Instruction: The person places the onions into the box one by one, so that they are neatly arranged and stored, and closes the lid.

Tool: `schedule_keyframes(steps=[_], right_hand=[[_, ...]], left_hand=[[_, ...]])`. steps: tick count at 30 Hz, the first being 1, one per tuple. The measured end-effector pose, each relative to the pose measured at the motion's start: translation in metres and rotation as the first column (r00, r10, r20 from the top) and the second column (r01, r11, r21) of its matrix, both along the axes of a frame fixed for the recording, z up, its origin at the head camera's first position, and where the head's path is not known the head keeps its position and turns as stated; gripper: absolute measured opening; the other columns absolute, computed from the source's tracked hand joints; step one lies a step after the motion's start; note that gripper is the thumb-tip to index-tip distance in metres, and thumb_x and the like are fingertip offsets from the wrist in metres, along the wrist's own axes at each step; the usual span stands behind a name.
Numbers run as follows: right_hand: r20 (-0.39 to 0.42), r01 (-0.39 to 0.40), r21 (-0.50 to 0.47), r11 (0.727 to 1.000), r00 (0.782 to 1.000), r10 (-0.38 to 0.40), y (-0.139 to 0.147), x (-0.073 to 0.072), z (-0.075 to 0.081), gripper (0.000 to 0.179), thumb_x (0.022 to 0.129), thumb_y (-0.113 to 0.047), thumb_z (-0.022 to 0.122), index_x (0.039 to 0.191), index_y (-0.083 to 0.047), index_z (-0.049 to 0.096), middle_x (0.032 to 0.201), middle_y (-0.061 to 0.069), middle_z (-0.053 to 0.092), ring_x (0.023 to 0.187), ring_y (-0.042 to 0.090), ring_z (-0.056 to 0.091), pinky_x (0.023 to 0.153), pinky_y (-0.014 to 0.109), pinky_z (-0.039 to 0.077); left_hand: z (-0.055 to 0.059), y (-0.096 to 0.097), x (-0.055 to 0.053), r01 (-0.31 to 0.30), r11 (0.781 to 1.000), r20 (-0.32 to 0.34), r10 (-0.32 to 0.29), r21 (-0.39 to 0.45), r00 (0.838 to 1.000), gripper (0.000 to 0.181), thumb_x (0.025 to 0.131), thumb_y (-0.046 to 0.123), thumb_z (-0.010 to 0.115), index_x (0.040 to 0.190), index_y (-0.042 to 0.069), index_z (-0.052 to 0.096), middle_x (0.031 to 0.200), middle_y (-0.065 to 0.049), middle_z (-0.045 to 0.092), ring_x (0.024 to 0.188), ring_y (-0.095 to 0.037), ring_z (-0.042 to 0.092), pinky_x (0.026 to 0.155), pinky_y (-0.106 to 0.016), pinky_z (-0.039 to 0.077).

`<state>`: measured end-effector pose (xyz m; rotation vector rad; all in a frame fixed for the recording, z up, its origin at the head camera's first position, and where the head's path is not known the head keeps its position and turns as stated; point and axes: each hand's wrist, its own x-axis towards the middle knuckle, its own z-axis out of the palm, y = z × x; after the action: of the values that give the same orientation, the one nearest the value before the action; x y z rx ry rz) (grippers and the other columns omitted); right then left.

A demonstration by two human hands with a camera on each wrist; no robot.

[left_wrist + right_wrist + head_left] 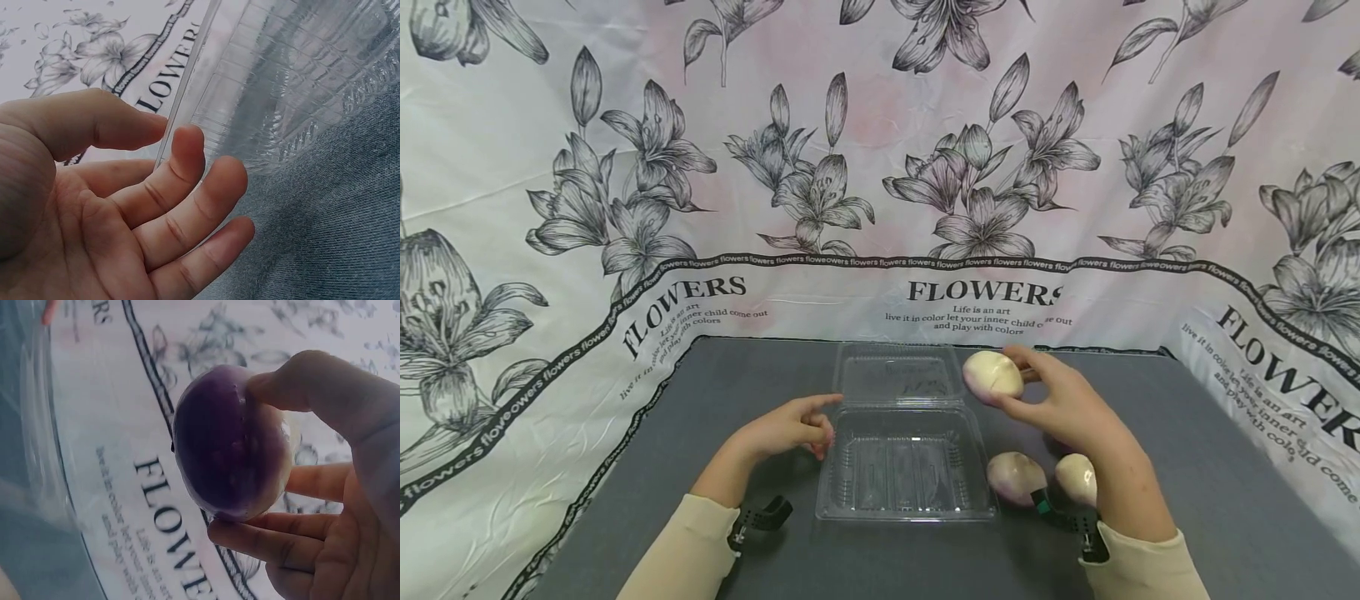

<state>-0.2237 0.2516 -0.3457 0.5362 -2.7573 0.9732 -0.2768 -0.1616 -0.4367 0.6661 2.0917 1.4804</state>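
My right hand (1063, 400) holds a glossy, rounded, turnip-like piece (992, 377), cream on top and purple underneath, between thumb and fingers. It is raised beside the lid of a clear plastic clamshell box (827, 500). In the right wrist view the purple side of the piece (215, 440) faces the camera. My left hand (786, 429) is at the box's left edge near the hinge, its index finger extended to the rim. In the left wrist view the other fingers (178, 228) are loosely bent. The box stands unfolded, with nothing in its base.
Two similar cream-and-purple pieces lie right of the box: one (1015, 479) close to its wall, the other (1075, 477) partly hidden by the right wrist. Grey cloth (760, 367) covers the table. A flower-printed curtain (820, 300) borders the back and sides.
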Motion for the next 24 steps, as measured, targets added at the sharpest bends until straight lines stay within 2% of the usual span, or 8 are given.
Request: schedule_keyframes(steps=[4, 9, 17, 24], right_hand=[[-0.034, -0.031, -0.036, 0.999, 0.999, 0.03, -0.014, 0.005, 0.003, 0.063, 0.089, -0.036, 0.081, 0.139, -0.011, 0.052, 0.129, 0.012, 0.064, 0.118, 0.033, 0.062, 0.095, 0.059, 0.046], [-0.083, -0.066, -0.048, 0.997, 0.995, 0.062, -0.036, 0.012, 0.003, 0.058, 0.088, -0.03, 0.083, 0.136, -0.01, 0.057, 0.127, 0.008, 0.066, 0.117, 0.031, 0.064, 0.094, 0.056, 0.049], [-0.096, -0.094, -0.069, 0.993, 0.992, 0.087, -0.074, 0.012, -0.011, 0.061, 0.085, -0.03, 0.085, 0.137, -0.011, 0.059, 0.123, 0.002, 0.068, 0.115, 0.025, 0.066, 0.093, 0.051, 0.052], [-0.103, -0.112, -0.085, 0.99, 0.989, 0.103, -0.098, 0.011, -0.025, 0.061, 0.083, -0.024, 0.087, 0.136, -0.008, 0.062, 0.121, 0.003, 0.068, 0.111, 0.024, 0.066, 0.091, 0.05, 0.053]], left_hand=[[0.0, 0.0, 0.0, 0.009, 1.0, 0.006, -0.009, 0.003, 1.0, 0.071, 0.099, -0.001, 0.055, 0.161, -0.004, 0.019, 0.086, -0.009, 0.066, 0.078, -0.026, 0.063, 0.079, -0.049, 0.054], [0.002, -0.001, 0.0, 0.017, 1.0, -0.001, -0.017, -0.002, 1.0, 0.072, 0.099, 0.0, 0.055, 0.161, -0.004, 0.019, 0.087, -0.009, 0.066, 0.079, -0.026, 0.063, 0.079, -0.05, 0.054], [0.0, -0.002, 0.0, 0.008, 1.0, -0.004, -0.008, -0.012, 1.0, 0.072, 0.098, -0.001, 0.056, 0.161, -0.004, 0.02, 0.088, -0.01, 0.067, 0.078, -0.027, 0.066, 0.08, -0.049, 0.055], [0.001, 0.0, -0.001, -0.001, 1.0, 0.002, 0.001, -0.012, 1.0, 0.072, 0.098, -0.001, 0.056, 0.16, -0.005, 0.021, 0.089, -0.01, 0.068, 0.076, -0.026, 0.067, 0.079, -0.048, 0.056]])
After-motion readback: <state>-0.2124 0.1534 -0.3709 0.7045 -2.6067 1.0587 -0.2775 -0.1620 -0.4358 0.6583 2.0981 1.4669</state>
